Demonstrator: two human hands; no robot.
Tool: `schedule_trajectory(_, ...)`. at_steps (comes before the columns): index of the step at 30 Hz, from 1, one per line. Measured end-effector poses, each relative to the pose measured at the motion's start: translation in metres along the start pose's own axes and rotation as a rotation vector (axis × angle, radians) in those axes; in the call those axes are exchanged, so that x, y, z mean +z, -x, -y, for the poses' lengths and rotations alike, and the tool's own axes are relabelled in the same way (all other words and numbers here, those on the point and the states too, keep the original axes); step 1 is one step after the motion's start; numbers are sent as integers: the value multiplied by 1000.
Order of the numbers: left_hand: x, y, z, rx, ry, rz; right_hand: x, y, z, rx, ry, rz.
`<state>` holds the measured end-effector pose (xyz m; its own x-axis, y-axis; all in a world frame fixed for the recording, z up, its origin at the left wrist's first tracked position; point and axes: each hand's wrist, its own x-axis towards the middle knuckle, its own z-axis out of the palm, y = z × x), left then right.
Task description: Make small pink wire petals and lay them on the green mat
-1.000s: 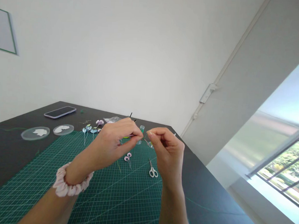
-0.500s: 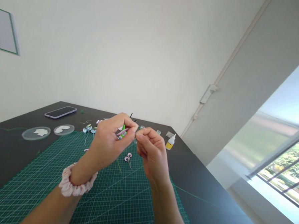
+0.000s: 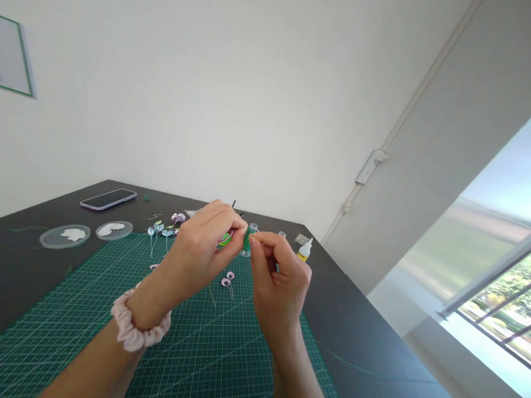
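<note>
My left hand point(image 3: 208, 234), with a pale pink scrunchie point(image 3: 137, 323) at the wrist, is closed in a pinch above the green cutting mat point(image 3: 195, 350). A sliver of pink shows beneath its fingers, but what it grips is mostly hidden. Just to the right, my right hand point(image 3: 279, 277) pinches with thumb and forefinger, its fingertips close to those of the left. Whatever lies in that pinch is too small to make out. Behind the fingertips stands a spool of green thread point(image 3: 247, 241). Small pink looped flower pieces point(image 3: 228, 280) on thin stems lie on the mat below.
Blue flower pieces point(image 3: 157, 230) and purple ones point(image 3: 178, 217) lie left of my hands. Two clear dishes point(image 3: 49, 240) with white material and a phone point(image 3: 109, 200) are farther left. A glue bottle point(image 3: 305, 250) stands right, and a green thread point(image 3: 350, 362) crosses the dark table.
My right hand has shifted slightly right and down, and its fingers have turned, opening a small gap between the hands. The green spool now shows there.
</note>
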<state>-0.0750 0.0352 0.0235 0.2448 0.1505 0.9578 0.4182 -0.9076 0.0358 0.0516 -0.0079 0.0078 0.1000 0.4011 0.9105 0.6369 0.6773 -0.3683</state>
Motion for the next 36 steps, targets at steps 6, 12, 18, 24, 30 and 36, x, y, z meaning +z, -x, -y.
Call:
schedule_trajectory(6, 0, 2, 2, 64, 33, 109, -9, -7, -7, -27, 64, 9)
schedule_trajectory(12, -1, 1, 2, 38, 124, 183, -17, -12, -15, 54, -56, 66)
schedule_trajectory(18, -5, -4, -3, -58, 235, 201, -21, -17, -18, 354, -428, 166)
schedule_trajectory(24, -11, -8, -9, -200, 300, 196, -16, -19, -21, 573, -677, 219)
schedule_trajectory(30, -11, -11, -13, -290, 280, 131, -10, -17, -18, 645, -825, 256)
schedule_trajectory(36, -8, -11, -15, -344, 189, 39, -1, -12, -14, 589, -795, 228)
